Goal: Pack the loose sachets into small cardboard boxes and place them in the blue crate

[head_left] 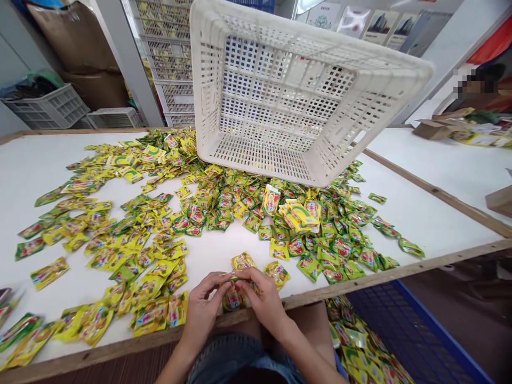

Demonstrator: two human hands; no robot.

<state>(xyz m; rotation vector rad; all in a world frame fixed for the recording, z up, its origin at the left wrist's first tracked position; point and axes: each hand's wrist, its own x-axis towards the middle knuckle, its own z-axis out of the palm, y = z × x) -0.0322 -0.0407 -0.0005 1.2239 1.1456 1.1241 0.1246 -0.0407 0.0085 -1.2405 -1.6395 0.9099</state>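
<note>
At the table's front edge my left hand (205,305) and my right hand (264,303) meet, thumbs and fingertips pinched together. Between them they grip a small printed packet (232,301), partly covered by the fingers. Just beyond the fingertips lies a yellow packet (243,260), and another yellow packet (277,273) is beside my right hand. Green packets with red fruit pictures (308,266) spread out to the right. A heap of yellow packets (150,285) is to the left of my left hand.
A white plastic crate (276,165) stands tipped toward me over the pile. Small yellow boxes (298,216) rest on the packets. Below the table's right front edge, a blue crate (424,320) is beside more packets (368,346). Stacked crates (170,64) stand behind; a person is at far right.
</note>
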